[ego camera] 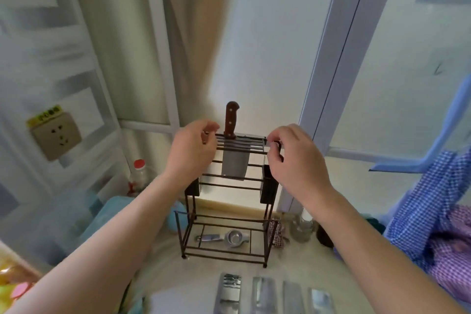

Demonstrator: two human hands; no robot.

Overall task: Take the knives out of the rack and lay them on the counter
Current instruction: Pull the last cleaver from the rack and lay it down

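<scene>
A dark wire rack (224,211) stands upright on the pale tabletop (163,257). One cleaver (233,145) hangs in the top slots, brown riveted handle up, broad blade down between the bars. Left hand (190,148) at the rack's top left corner, fingers curled around the end of the top bars. Right hand (297,153) at the top right corner, fingers curled, pinching that end of the frame. Neither hand touches the cleaver. Four blades (274,293) lie side by side on the tabletop in front of the rack, cut off by the bottom edge; handles out of view. A metal squeezer (224,237) lies on the rack's bottom shelf. Wall socket (56,136) at left; checked cloth (433,206) at right.
</scene>
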